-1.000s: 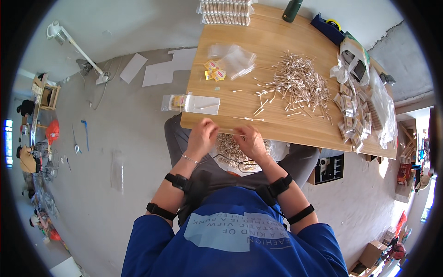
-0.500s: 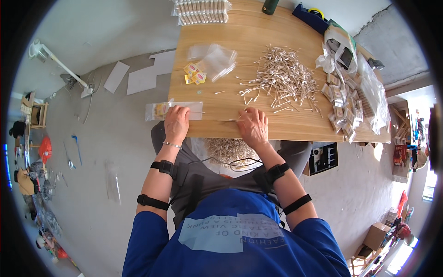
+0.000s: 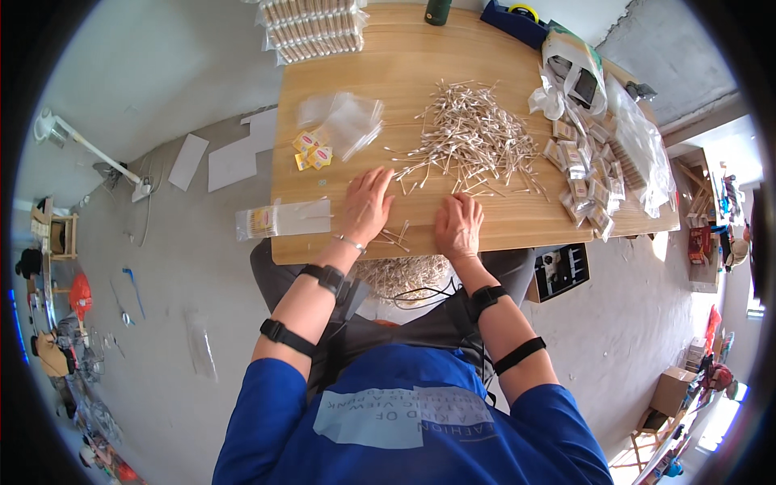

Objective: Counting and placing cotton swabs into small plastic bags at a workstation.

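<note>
My left hand point(image 3: 365, 205) lies over the table near its front edge, fingers stretched out toward the cotton swab pile. A few loose cotton swabs point(image 3: 396, 236) rest just right of its wrist. My right hand point(image 3: 459, 228) is farther right by the same edge, its fingers curled down to the tabletop; whatever is under them is hidden. The large pile of cotton swabs point(image 3: 477, 133) spreads beyond both hands. Left of my left hand, a clear bag point(image 3: 303, 217) with swabs and a yellow label lies flat, its left end jutting past the table's edge.
Empty clear bags point(image 3: 356, 125) and yellow cards point(image 3: 314, 152) lie at the left. Packed swab bundles point(image 3: 314, 31) are stacked at the far left. Small filled packs point(image 3: 586, 178) and a plastic bag point(image 3: 574, 77) crowd the right side. A blue tape dispenser point(image 3: 513, 23) stands at the back.
My left hand has left the labelled bag and moved right, toward the pile. My right hand has shifted slightly right. Several loose swabs now show between the hands. The view has shifted a little.
</note>
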The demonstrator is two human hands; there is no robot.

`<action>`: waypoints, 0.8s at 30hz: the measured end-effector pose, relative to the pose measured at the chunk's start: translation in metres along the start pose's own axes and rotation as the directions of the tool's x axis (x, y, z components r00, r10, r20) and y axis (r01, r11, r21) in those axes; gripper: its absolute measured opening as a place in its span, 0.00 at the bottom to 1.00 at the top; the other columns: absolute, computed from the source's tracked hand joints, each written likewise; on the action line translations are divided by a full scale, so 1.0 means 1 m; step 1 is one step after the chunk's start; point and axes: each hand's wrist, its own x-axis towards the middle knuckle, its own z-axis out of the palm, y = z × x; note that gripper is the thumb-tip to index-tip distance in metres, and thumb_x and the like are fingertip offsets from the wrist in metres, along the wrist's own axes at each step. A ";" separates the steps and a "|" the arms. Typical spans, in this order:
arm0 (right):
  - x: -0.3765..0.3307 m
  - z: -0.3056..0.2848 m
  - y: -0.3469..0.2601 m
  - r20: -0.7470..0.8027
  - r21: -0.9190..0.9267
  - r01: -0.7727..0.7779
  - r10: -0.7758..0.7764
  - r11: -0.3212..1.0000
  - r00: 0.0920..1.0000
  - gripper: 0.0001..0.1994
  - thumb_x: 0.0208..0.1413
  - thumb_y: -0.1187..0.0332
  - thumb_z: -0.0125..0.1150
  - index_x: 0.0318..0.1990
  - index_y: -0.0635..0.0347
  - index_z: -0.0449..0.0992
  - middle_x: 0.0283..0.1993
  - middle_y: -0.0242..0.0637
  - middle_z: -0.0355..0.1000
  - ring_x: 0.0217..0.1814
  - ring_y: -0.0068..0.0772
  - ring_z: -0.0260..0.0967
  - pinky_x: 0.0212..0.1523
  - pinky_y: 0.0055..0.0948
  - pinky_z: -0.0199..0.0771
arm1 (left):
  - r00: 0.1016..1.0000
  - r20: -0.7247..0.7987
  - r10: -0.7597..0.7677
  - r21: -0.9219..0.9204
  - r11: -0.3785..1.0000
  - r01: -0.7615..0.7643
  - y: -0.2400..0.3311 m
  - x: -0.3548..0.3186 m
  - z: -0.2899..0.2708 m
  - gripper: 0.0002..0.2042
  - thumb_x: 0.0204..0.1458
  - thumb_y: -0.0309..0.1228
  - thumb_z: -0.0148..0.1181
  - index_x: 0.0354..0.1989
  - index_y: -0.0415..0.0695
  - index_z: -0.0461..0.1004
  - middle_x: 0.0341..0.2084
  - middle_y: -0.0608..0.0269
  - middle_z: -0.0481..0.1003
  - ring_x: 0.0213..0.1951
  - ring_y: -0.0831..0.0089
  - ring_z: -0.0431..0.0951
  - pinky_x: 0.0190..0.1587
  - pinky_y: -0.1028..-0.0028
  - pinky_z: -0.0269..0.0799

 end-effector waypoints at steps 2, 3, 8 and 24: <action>0.001 0.000 -0.004 -0.003 -0.018 -0.022 0.022 1.000 1.000 0.14 0.52 0.66 0.57 0.46 0.58 0.74 0.53 0.42 0.65 0.58 0.50 0.59 0.58 0.49 0.59 | 0.999 0.034 -0.031 -0.005 0.999 0.032 0.003 0.015 0.015 0.21 0.49 0.26 0.63 0.54 0.45 0.71 0.48 0.57 0.72 0.53 0.57 0.69 0.57 0.59 0.65; 0.001 0.001 -0.003 -0.004 -0.020 -0.029 0.029 0.999 1.000 0.14 0.52 0.66 0.57 0.46 0.58 0.74 0.53 0.42 0.65 0.58 0.50 0.59 0.58 0.49 0.59 | 0.996 0.064 -0.067 -0.008 0.998 0.068 0.003 0.020 0.023 0.19 0.50 0.27 0.63 0.52 0.47 0.72 0.47 0.60 0.72 0.53 0.59 0.69 0.56 0.59 0.65; 0.001 0.001 -0.005 0.013 -0.002 -0.057 0.057 0.998 0.998 0.15 0.51 0.67 0.57 0.47 0.58 0.73 0.53 0.42 0.64 0.58 0.50 0.59 0.58 0.49 0.59 | 0.997 0.033 -0.067 -0.080 0.994 0.070 -0.010 0.021 0.036 0.10 0.48 0.25 0.64 0.40 0.47 0.77 0.38 0.62 0.74 0.46 0.58 0.72 0.50 0.60 0.67; 0.003 -0.008 -0.008 0.118 -0.047 0.086 -0.080 0.995 0.990 0.22 0.51 0.67 0.57 0.56 0.47 0.74 0.62 0.39 0.60 0.67 0.50 0.54 0.65 0.49 0.53 | 0.994 0.106 0.003 -0.126 0.992 0.010 -0.006 -0.055 -0.021 0.15 0.46 0.31 0.67 0.44 0.49 0.78 0.48 0.58 0.72 0.51 0.55 0.70 0.54 0.60 0.67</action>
